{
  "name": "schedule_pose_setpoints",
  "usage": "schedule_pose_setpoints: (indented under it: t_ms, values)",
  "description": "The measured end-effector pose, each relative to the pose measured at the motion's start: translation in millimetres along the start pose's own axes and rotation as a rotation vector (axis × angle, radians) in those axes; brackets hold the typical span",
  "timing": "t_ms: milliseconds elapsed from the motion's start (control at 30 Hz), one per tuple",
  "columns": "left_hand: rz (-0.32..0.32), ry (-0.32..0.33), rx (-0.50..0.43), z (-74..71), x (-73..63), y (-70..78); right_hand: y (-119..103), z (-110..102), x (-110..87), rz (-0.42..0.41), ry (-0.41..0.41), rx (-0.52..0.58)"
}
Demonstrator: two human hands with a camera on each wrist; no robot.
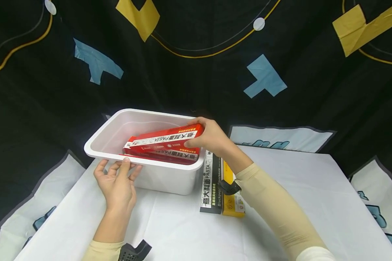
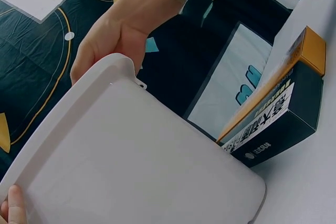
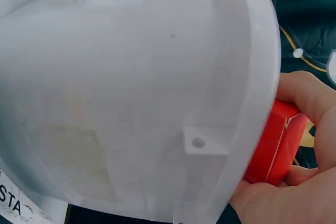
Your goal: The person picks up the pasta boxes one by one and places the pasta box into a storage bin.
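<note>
A white plastic bin (image 1: 170,179) stands on the table. My right hand (image 1: 213,137) grips the near end of a red pasta box (image 1: 164,139), thumb on one side and fingers over the other. The box lies tilted inside the bin, its far end lower. Beneath it is another red pasta box (image 1: 179,155), partly covered. My left hand (image 1: 119,186) holds the bin's front rim, with the thumb at the edge and the fingers below it. In the right wrist view, the bin's wall hides most of the held red box (image 3: 275,145).
To the right of the bin, a black pasta box (image 1: 211,197) and a yellow box (image 1: 232,206) lie side by side on the white table (image 1: 281,185). A dark curtain (image 1: 196,83) with blue and yellow patches hangs behind.
</note>
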State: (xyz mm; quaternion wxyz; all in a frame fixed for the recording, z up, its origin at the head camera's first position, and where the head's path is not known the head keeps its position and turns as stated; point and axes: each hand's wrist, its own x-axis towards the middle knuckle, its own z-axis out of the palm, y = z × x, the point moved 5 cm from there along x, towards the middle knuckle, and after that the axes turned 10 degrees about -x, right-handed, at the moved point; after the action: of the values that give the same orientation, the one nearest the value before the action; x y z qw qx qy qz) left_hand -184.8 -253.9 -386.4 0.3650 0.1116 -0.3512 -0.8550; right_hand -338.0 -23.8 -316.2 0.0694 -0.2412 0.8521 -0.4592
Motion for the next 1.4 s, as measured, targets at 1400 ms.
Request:
schedule_pose_setpoints:
  t_ms: [1400]
  values:
    - [-0.033, 0.024, -0.028, -0.2, -1.0, 0.8, 40, -7, -49.9, -0.154, 0.379, -0.172]
